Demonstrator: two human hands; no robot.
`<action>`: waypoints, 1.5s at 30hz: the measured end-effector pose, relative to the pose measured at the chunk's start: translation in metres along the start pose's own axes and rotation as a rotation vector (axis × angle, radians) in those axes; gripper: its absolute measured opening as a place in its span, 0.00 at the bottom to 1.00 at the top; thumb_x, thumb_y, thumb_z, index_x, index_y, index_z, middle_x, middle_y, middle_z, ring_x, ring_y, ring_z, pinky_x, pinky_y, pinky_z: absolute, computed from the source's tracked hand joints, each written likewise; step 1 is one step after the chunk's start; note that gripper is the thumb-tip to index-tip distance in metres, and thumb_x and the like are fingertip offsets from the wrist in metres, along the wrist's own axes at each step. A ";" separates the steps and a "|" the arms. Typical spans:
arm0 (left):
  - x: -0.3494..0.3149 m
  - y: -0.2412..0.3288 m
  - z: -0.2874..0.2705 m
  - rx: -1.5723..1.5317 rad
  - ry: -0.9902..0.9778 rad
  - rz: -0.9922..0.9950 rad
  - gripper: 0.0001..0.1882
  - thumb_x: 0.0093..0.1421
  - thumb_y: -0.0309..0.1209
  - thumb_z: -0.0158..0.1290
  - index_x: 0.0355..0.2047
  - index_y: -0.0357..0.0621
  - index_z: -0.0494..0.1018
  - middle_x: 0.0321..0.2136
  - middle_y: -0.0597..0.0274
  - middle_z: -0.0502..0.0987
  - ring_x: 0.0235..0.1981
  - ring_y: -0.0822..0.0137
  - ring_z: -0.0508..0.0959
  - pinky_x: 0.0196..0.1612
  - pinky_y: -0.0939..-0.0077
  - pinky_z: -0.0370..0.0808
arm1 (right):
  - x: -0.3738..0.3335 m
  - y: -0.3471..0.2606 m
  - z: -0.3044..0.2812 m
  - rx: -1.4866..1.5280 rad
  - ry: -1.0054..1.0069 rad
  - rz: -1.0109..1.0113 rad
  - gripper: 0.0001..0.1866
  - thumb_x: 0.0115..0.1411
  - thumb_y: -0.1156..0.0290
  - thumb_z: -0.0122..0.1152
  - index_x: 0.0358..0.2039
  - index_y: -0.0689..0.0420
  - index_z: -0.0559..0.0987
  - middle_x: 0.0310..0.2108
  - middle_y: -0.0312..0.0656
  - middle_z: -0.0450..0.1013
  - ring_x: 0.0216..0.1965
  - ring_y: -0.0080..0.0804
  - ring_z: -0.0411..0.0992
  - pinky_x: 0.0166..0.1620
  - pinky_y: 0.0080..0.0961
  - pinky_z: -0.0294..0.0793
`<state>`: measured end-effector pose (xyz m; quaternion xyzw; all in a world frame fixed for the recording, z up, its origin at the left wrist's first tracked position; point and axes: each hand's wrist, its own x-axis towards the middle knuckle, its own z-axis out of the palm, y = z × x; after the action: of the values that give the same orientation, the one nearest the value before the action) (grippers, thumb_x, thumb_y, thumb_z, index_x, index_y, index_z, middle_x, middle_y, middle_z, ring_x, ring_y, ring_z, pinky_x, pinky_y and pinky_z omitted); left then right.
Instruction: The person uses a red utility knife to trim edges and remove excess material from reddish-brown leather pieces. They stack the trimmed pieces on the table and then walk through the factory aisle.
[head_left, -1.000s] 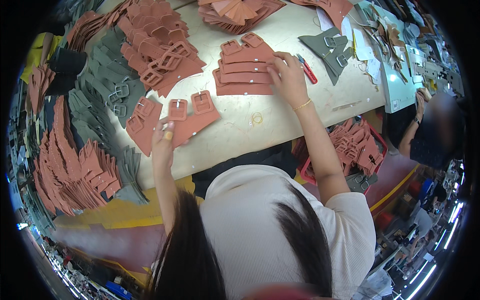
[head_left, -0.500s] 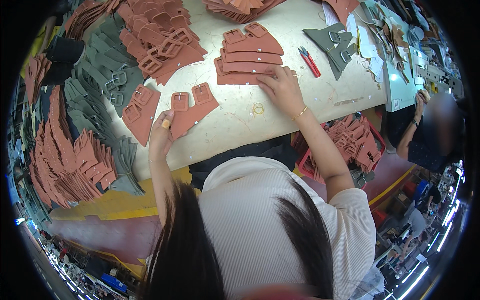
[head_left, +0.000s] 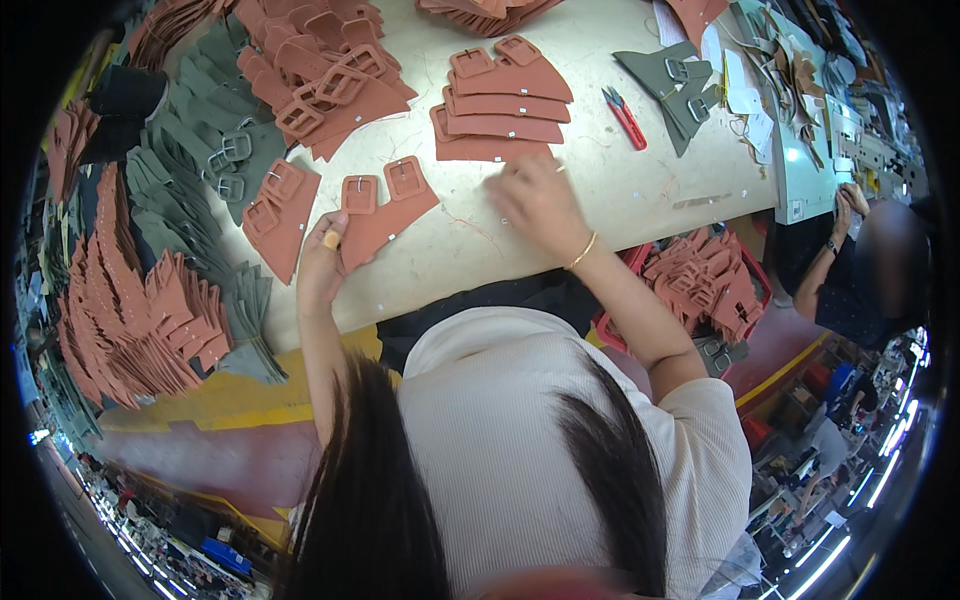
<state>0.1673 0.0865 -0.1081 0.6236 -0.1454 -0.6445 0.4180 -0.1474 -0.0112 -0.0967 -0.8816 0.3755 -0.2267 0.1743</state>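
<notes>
My left hand (head_left: 322, 268) is closed on the lower left edge of a rust-red leather piece with two buckles (head_left: 392, 226), its thumb on top near one buckle. Just left of it lies another rust-red buckled piece (head_left: 287, 232). My right hand (head_left: 540, 208) hovers over the table, on the near side of an overlapped stack of similar rust-red pieces (head_left: 508, 106). Motion smears its fingers, so I cannot make out whether anything is in them.
Red-handled thread snips (head_left: 628, 122) and grey-green buckled pieces (head_left: 672, 92) lie right of the stack. Piles of rust-red straps (head_left: 310, 60) and grey-green straps (head_left: 185, 190) fill the left. A red crate (head_left: 765, 280) of pieces stands below the table edge. Another person (head_left: 870, 260) sits at right.
My right hand has come off the stack and moved toward me, slightly left. My left hand keeps its hold on the buckled piece in nearly the same place.
</notes>
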 end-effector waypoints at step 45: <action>-0.017 0.014 0.008 0.054 -0.023 -0.034 0.27 0.64 0.45 0.53 0.49 0.32 0.69 0.34 0.54 0.79 0.25 0.68 0.82 0.27 0.83 0.80 | 0.023 -0.054 0.061 0.045 -0.037 -0.449 0.07 0.52 0.73 0.63 0.31 0.59 0.79 0.42 0.46 0.79 0.47 0.40 0.77 0.43 0.29 0.79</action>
<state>0.1629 0.0881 -0.0852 0.6293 -0.1568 -0.6547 0.3883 -0.0693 0.0152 -0.1152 -0.9430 0.1612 -0.2518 0.1461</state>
